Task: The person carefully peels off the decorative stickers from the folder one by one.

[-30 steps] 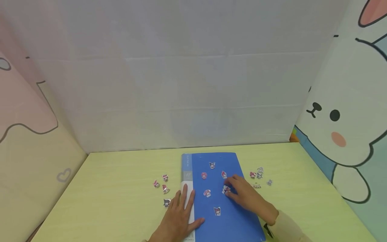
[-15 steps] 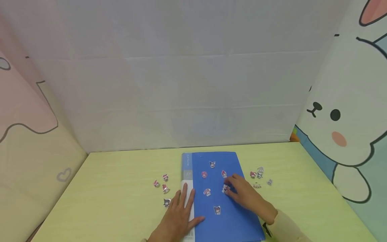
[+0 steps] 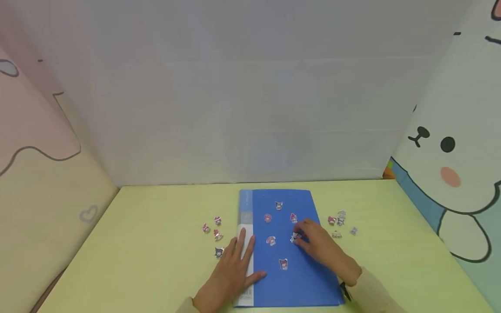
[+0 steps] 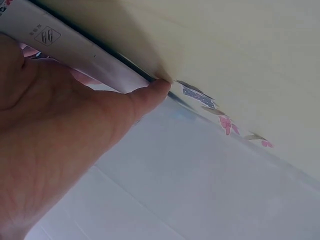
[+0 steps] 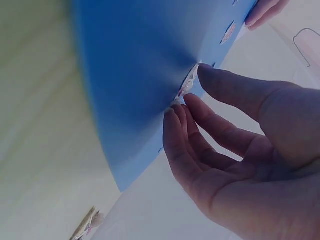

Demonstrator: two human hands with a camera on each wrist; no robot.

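A blue folder [image 3: 297, 282] lies on the table with several small cartoon stickers on its cover. Across its pale spine strip my left hand [image 3: 231, 271] rests flat, fingers spread and thumb out on the blue cover; in the left wrist view that hand [image 4: 75, 120] lies along the folder's edge. My right hand [image 3: 321, 245] is over the right half of the cover, pinching a sticker [image 3: 294, 237] between thumb and fingertips. Seen from the right wrist, this sticker [image 5: 188, 82] is held close against the cover, its outer part hidden by the fingers of the right hand [image 5: 240, 135].
Several loose stickers [image 3: 217, 235] lie on the yellow table [image 3: 156, 243] left of the folder, one beside the left fingers. Another group of stickers [image 3: 340, 221] lies to the right. A white curtain [image 3: 250, 108] stands behind the table, with printed cartoon panels at the sides.
The head view has shifted, so the table and folder appear slightly higher and farther right. Both hands keep nearly the same places on the folder, the right still at the same sticker.
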